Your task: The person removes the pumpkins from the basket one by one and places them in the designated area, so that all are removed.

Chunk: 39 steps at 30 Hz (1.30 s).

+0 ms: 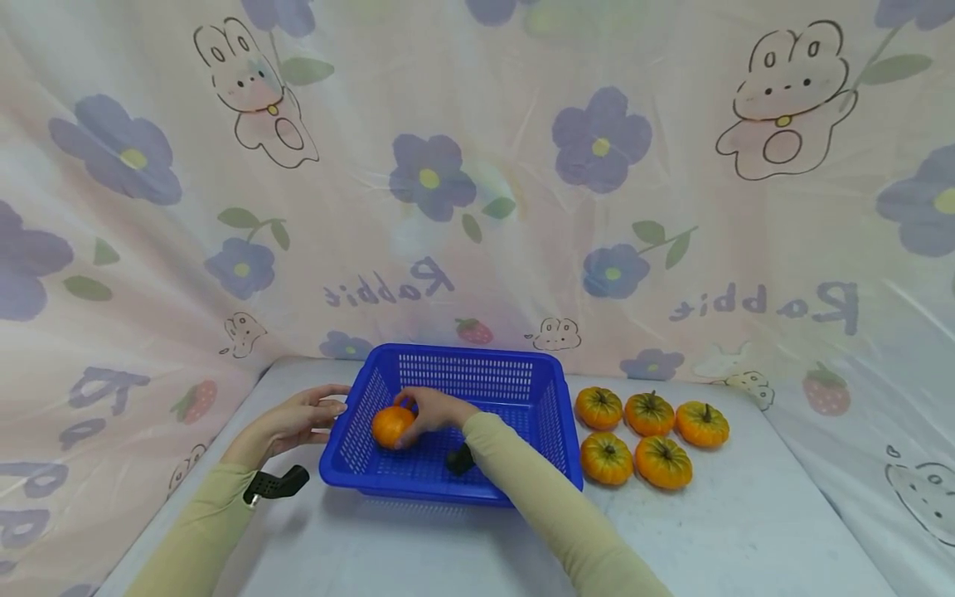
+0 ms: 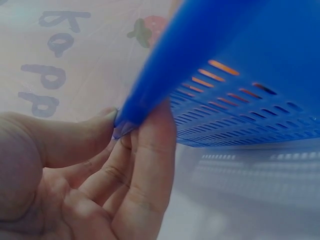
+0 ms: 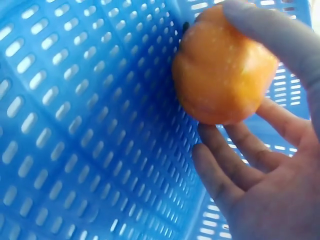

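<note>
Sleeves reach out to the blue plastic basket with holes (image 1: 477, 390), and one little orange pumpkin (image 1: 391, 426) is inside it.

Right hand (image 1: 433, 412) curls its fingers (image 3: 280, 30) and thumb round the pumpkin, low in the basket's left corner. Left hand (image 1: 298, 419) pinches the basket's left rim between thumb and fingers (image 2: 150, 150). Five more small orange pumpkins (image 1: 643, 435) sit just right of the basket. If the left pinch slips, I think the light basket could slide. The round pumpkin could roll too.

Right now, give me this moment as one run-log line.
left hand: holds basket rim | right hand: holds pumpkin in basket | five pumpkins on table
</note>
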Each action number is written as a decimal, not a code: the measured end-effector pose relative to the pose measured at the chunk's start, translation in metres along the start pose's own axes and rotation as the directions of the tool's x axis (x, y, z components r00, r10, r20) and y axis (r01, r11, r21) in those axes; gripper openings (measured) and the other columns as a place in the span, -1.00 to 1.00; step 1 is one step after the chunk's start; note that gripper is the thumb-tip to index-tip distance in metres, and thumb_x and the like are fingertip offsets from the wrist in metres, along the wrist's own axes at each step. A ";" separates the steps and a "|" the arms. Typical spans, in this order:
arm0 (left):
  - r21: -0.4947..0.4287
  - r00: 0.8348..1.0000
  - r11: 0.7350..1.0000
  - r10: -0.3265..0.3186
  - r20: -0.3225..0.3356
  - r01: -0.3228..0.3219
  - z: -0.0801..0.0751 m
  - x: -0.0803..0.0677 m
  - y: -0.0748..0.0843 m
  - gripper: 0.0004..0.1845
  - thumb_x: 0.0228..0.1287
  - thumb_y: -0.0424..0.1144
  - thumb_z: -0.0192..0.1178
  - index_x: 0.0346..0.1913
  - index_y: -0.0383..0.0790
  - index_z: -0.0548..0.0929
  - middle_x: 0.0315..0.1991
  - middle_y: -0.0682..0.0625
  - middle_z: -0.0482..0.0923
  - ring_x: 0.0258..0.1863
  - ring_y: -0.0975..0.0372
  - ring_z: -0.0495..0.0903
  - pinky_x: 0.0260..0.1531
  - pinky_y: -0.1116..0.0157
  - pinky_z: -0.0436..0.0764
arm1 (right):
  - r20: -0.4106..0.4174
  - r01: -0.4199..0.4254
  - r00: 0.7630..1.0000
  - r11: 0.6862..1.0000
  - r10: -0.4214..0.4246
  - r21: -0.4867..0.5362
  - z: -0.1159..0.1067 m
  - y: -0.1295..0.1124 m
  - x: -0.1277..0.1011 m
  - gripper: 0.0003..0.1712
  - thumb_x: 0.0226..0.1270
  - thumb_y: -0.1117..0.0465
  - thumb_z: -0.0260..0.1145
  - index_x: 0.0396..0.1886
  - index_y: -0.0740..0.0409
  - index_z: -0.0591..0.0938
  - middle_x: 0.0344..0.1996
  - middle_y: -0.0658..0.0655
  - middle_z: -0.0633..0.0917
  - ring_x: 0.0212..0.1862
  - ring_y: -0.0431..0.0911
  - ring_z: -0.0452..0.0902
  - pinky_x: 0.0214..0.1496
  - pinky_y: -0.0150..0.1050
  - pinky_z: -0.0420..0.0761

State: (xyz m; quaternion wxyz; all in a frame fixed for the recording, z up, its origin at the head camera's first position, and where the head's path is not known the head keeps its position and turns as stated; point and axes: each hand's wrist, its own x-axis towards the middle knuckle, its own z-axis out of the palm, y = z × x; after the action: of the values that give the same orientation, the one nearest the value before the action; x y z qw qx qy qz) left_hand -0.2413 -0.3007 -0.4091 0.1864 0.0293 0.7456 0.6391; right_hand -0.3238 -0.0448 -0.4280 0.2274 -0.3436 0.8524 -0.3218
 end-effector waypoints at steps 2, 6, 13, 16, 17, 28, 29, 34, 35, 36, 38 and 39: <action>0.002 1.000 1.000 0.002 0.002 -0.002 0.000 0.000 0.000 -0.37 0.46 -0.24 0.03 0.44 -0.36 0.04 -0.09 -0.16 0.58 -0.16 0.08 0.62 -0.07 0.04 0.61 | 0.016 0.001 1.000 1.000 -0.001 0.005 -0.001 0.000 -0.001 -0.32 0.01 0.07 0.54 0.15 0.04 0.50 -0.05 0.04 0.56 -0.07 -0.12 0.47 0.11 -0.20 0.50; -0.004 1.000 1.000 0.007 0.004 -0.007 0.000 0.001 0.000 -0.38 0.46 -0.25 0.03 0.44 -0.36 0.04 -0.10 -0.16 0.58 -0.17 0.08 0.62 -0.07 0.05 0.61 | 0.054 -0.012 0.999 0.999 0.010 0.032 -0.004 0.001 -0.002 -0.38 0.08 0.01 0.48 0.14 0.05 0.52 -0.04 0.04 0.58 -0.04 -0.11 0.48 0.16 -0.13 0.48; -0.008 1.000 1.000 0.007 0.012 -0.007 -0.001 0.001 -0.001 -0.37 0.47 -0.24 0.03 0.44 -0.36 0.03 -0.08 -0.16 0.58 -0.15 0.08 0.62 -0.06 0.03 0.60 | 0.079 -0.036 0.997 0.993 0.027 0.113 -0.009 0.004 -0.005 -0.43 0.15 -0.06 0.40 0.14 0.01 0.56 0.01 0.05 0.57 0.01 -0.08 0.46 0.21 -0.01 0.42; -0.015 1.000 1.000 0.010 0.026 -0.010 -0.001 0.000 -0.001 -0.36 0.47 -0.25 0.02 0.44 -0.37 0.01 -0.08 -0.15 0.59 -0.15 0.08 0.62 -0.06 0.03 0.60 | 0.082 -0.042 0.996 0.981 0.027 0.189 -0.011 0.007 -0.006 -0.47 0.19 -0.03 0.38 0.14 0.02 0.57 -0.01 0.06 0.57 -0.03 -0.09 0.47 0.16 -0.09 0.48; -0.015 1.000 1.000 0.011 0.027 -0.011 -0.001 0.000 -0.002 -0.36 0.47 -0.25 0.02 0.44 -0.38 0.01 -0.08 -0.15 0.58 -0.15 0.08 0.62 -0.06 0.02 0.60 | 0.081 -0.044 0.996 0.975 0.027 0.219 -0.011 0.008 -0.006 -0.48 0.21 0.00 0.37 0.14 0.05 0.57 -0.02 0.06 0.57 -0.04 -0.10 0.47 0.14 -0.11 0.50; -0.021 0.999 1.000 0.018 0.031 -0.017 0.001 -0.001 -0.002 -0.38 0.48 -0.27 0.00 0.44 -0.39 0.01 -0.10 -0.14 0.58 -0.16 0.10 0.62 -0.07 0.03 0.60 | 0.027 -0.036 0.999 0.906 0.027 0.422 -0.009 0.012 -0.004 -0.58 0.44 0.13 0.16 0.23 0.14 0.53 0.06 0.09 0.57 0.05 -0.04 0.50 0.14 -0.01 0.51; -0.026 0.999 1.000 0.016 0.033 -0.015 0.001 -0.001 -0.001 -0.38 0.48 -0.27 0.00 0.44 -0.39 0.00 -0.10 -0.13 0.58 -0.17 0.10 0.62 -0.07 0.02 0.60 | 0.029 -0.039 0.999 0.901 0.029 0.432 -0.009 0.012 -0.003 -0.58 0.45 0.12 0.14 0.24 0.13 0.52 0.07 0.09 0.56 0.07 -0.03 0.49 0.14 -0.01 0.51; -0.046 0.999 0.999 0.010 0.034 -0.009 0.000 0.000 -0.001 -0.38 0.48 -0.29 0.00 0.44 -0.39 -0.01 -0.11 -0.13 0.58 -0.17 0.11 0.62 -0.06 0.02 0.60 | 0.044 -0.036 0.999 0.893 0.018 0.448 -0.009 0.013 -0.002 -0.52 0.41 0.12 0.22 0.27 0.16 0.48 0.08 0.10 0.55 0.10 -0.02 0.49 0.11 -0.03 0.54; -0.048 1.000 0.999 0.007 0.029 -0.006 0.000 0.000 0.000 -0.38 0.47 -0.29 0.00 0.44 -0.38 0.00 -0.11 -0.13 0.58 -0.18 0.11 0.62 -0.07 0.02 0.60 | 0.049 -0.032 0.999 0.896 0.011 0.443 -0.009 0.013 -0.002 -0.50 0.38 0.13 0.25 0.27 0.16 0.48 0.06 0.10 0.56 0.08 -0.03 0.50 0.10 -0.04 0.55; -0.048 1.000 0.999 0.007 0.029 -0.006 0.001 0.000 0.000 -0.38 0.47 -0.29 0.01 0.43 -0.38 0.01 -0.12 -0.13 0.58 -0.18 0.11 0.62 -0.07 0.03 0.60 | 0.049 -0.022 0.999 0.899 0.000 0.438 -0.009 0.014 -0.002 -0.49 0.35 0.16 0.29 0.27 0.17 0.48 0.03 0.11 0.57 0.05 -0.03 0.51 0.08 -0.05 0.56; -0.042 0.999 0.999 0.014 0.036 -0.012 0.001 0.000 0.000 -0.38 0.47 -0.29 0.00 0.43 -0.40 0.00 -0.12 -0.13 0.57 -0.18 0.12 0.62 -0.07 0.03 0.60 | 0.054 -0.011 0.998 0.902 -0.013 0.431 -0.010 0.014 -0.002 -0.47 0.29 0.23 0.34 0.26 0.17 0.49 -0.02 0.11 0.58 0.00 -0.05 0.53 0.05 -0.06 0.58; -0.042 0.999 0.999 0.013 0.035 -0.012 0.001 0.000 0.001 -0.38 0.47 -0.29 0.00 0.43 -0.39 0.00 -0.12 -0.13 0.58 -0.18 0.12 0.62 -0.07 0.03 0.61 | 0.053 -0.007 0.998 0.906 -0.017 0.424 -0.010 0.015 -0.002 -0.46 0.27 0.25 0.36 0.25 0.17 0.49 -0.05 0.10 0.59 -0.03 -0.05 0.54 0.04 -0.07 0.59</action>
State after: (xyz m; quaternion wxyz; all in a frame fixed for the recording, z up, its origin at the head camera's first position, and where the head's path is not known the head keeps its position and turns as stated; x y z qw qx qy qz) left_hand -0.2409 -0.2999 -0.4087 0.1963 0.0415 0.7284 0.6552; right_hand -0.3348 -0.0314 -0.4316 0.3193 -0.2971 0.7546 -0.4902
